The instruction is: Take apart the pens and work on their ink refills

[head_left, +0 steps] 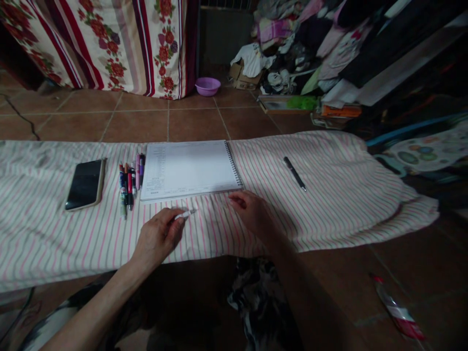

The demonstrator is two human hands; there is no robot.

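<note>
My left hand [159,237] rests on a striped cloth [329,195] and pinches a thin white pen [186,214] that points right. My right hand [253,212] lies on the cloth just below the lower right corner of an open spiral notebook [190,168], fingers curled loosely and holding nothing. Several coloured pens [129,183] lie in a row to the left of the notebook. A black pen [294,173] lies alone on the cloth to the right.
A dark phone [85,184] lies face up at the left of the cloth. Beyond are a tiled floor [146,122], a purple bowl [207,86], a floral bedcover [109,44] and heaped clothes [310,44]. A tube [397,312] lies on the floor at lower right.
</note>
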